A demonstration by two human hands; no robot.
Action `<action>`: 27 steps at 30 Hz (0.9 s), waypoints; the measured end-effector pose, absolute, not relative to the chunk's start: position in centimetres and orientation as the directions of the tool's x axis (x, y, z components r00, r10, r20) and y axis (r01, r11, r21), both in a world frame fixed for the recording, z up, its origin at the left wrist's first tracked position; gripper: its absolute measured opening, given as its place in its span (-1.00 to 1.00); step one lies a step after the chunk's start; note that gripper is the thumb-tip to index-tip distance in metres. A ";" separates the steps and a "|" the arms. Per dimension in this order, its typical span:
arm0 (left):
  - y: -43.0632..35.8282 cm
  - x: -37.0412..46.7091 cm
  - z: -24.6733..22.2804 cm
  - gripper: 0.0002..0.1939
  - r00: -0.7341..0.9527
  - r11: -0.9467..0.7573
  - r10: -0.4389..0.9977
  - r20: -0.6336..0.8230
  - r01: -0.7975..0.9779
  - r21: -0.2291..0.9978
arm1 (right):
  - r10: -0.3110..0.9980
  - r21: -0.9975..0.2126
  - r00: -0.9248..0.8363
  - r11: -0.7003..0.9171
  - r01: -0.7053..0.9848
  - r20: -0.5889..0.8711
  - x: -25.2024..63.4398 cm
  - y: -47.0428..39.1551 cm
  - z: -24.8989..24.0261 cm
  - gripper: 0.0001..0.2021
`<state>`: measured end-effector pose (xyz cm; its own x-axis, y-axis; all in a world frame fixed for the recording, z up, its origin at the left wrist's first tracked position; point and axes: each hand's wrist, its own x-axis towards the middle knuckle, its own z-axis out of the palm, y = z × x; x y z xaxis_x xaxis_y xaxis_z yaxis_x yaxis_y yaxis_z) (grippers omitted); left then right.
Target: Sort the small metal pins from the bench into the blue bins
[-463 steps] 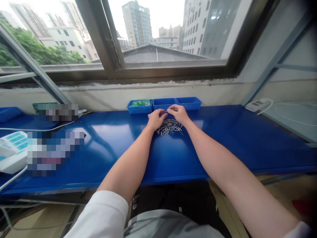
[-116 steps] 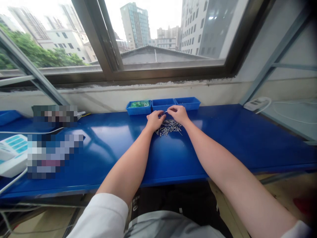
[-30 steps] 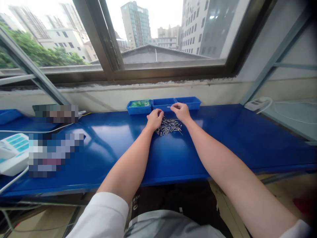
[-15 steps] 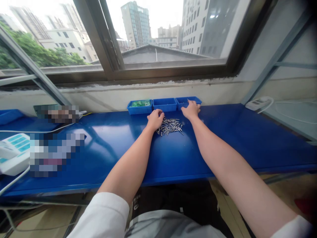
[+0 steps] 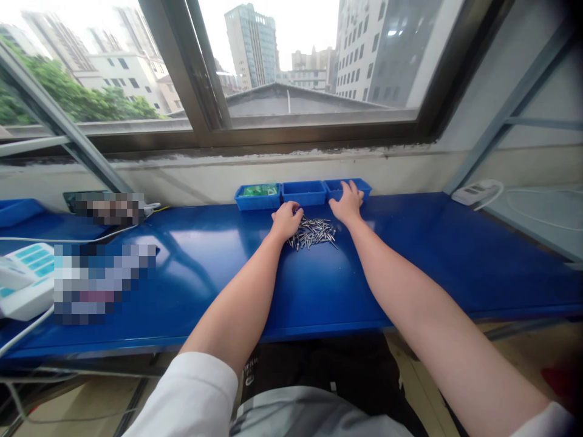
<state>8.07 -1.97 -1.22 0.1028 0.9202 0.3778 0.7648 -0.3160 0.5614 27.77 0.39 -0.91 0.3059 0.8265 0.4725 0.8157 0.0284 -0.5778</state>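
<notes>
A loose pile of small shiny metal pins [image 5: 317, 233], like screws or rivets, lies on the blue table. At its left edge rests my left hand [image 5: 286, 220], fingers curled inward; whatever they hold, if anything, is hidden. My right hand [image 5: 348, 203] reaches to the front of the right blue bin [image 5: 364, 187], its fingers apart over the rim. Some dark small bits show inside that bin. Beside it stand the middle blue bin [image 5: 304, 198] and the left blue bin [image 5: 258, 204], which contains green bags [image 5: 259, 190].
The blue table [image 5: 218, 273] runs beneath a window. To the left are a white device with teal keys [image 5: 31, 264], a white cable [image 5: 68, 241] and blurred items. A white power strip [image 5: 473, 190] lies at the far right by a metal frame [image 5: 496, 121].
My right hand has shifted slightly left at the right bin, its fingers lifting a little. My left hand stays at the pile's edge.
</notes>
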 end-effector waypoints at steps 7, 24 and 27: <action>-1.7 8.1 -1.4 -0.75 0.099 -0.309 0.922 0.374 0.770 0.558 | 0.878 -0.408 -0.224 0.405 0.819 0.423 24.9 -1.3 -0.7 -0.61; -1.6 8.2 -1.5 -0.75 0.098 -0.290 0.930 0.355 0.788 0.543 | 0.857 -0.437 -0.397 0.511 0.740 0.328 23.8 -1.6 -0.8 -0.86; -1.8 8.1 -1.3 -0.75 0.117 -0.317 0.921 0.371 0.779 0.541 | 0.851 -0.455 -0.373 0.515 0.726 0.369 23.8 -1.7 -0.7 -0.83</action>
<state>8.13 -1.75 -1.34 0.1166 0.9212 0.3711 0.7791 -0.3166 0.5411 23.84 -1.70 -0.72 -0.3730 0.8512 0.3692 0.7262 0.5155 -0.4548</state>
